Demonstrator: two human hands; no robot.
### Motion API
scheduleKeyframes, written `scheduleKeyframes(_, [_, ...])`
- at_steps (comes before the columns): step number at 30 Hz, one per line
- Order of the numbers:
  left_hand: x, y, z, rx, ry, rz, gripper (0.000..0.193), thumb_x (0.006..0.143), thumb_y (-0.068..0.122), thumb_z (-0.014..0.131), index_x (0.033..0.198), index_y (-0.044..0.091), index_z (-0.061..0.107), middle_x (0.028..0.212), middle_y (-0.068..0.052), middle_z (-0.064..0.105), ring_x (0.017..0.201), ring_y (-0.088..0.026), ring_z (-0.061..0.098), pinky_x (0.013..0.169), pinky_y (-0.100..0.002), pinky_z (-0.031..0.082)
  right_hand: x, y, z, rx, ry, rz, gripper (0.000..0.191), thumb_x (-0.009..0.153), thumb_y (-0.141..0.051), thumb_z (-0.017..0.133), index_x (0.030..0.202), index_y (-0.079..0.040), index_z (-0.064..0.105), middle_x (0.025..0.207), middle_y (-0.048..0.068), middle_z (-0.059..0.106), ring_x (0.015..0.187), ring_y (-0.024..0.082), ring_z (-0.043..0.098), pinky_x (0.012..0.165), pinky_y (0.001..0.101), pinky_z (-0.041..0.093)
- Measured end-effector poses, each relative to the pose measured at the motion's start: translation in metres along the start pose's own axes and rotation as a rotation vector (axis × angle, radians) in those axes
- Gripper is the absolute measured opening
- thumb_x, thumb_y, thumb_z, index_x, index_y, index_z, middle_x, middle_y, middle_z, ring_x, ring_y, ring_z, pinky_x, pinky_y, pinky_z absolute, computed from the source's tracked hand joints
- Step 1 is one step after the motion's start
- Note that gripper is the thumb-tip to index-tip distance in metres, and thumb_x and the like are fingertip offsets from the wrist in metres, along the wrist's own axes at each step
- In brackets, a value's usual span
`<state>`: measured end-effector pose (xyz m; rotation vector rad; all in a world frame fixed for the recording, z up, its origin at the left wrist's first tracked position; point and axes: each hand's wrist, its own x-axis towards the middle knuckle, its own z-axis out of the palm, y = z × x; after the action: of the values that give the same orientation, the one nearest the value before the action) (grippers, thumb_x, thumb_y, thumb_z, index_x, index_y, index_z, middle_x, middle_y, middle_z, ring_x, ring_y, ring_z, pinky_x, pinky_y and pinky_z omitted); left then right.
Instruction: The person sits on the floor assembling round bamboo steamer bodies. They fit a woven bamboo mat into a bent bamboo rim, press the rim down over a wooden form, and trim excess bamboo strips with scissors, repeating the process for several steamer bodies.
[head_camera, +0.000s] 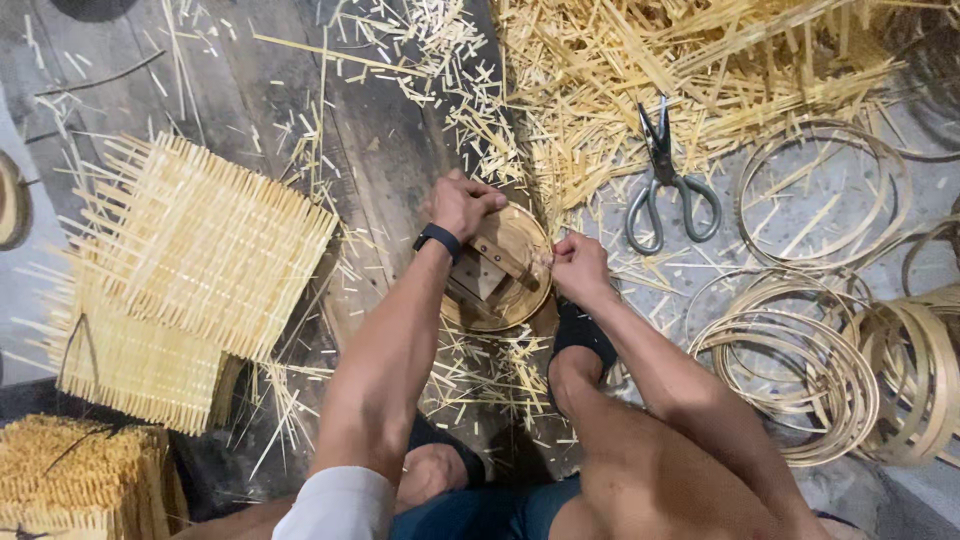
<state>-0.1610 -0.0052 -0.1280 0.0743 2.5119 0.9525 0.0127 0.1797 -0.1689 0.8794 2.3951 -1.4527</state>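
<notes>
A round bamboo hoop frame (512, 222) with wooden cross pieces (483, 276) inside it lies on the floor in front of me. My left hand (463, 203), with a black band on its wrist, is closed over the hoop's upper left rim. My right hand (577, 266) pinches the hoop's right rim with closed fingers. My bare knee and foot in a black sock (583, 332) rest just below the hoop.
Metal scissors (667, 182) lie to the right of the hoop. Several bamboo rings (822, 196) are heaped at the right. Woven bamboo mats (190, 250) are stacked at the left. Loose bamboo slivers (690, 60) cover the floor at the top.
</notes>
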Motion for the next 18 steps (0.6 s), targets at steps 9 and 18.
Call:
scheduleKeyframes(9, [-0.040, -0.038, -0.034, -0.340, 0.233, -0.061, 0.037, 0.094, 0.035, 0.070, 0.119, 0.008, 0.075, 0.111, -0.010, 0.076, 0.098, -0.019, 0.073, 0.088, -0.033, 0.057, 0.057, -0.081, -0.111, 1.307, -0.384, -0.459, 0.017, 0.110, -0.020, 0.065, 0.111, -0.003, 0.060, 0.104, 0.008, 0.059, 0.098, 0.017, 0.059, 0.098, 0.0363, 0.055])
scheduleKeyframes(18, [-0.054, -0.091, -0.046, -0.407, -0.036, -0.401, 0.036, 0.076, 0.020, 0.090, 0.105, 0.002, 0.080, 0.092, -0.009, 0.081, 0.079, -0.014, 0.075, 0.075, -0.027, 0.059, -0.006, -0.031, -0.040, 0.203, -0.405, 0.215, 0.032, 0.091, -0.019, 0.075, 0.111, 0.006, 0.071, 0.091, 0.010, 0.076, 0.073, 0.012, 0.072, 0.061, 0.0282, 0.061])
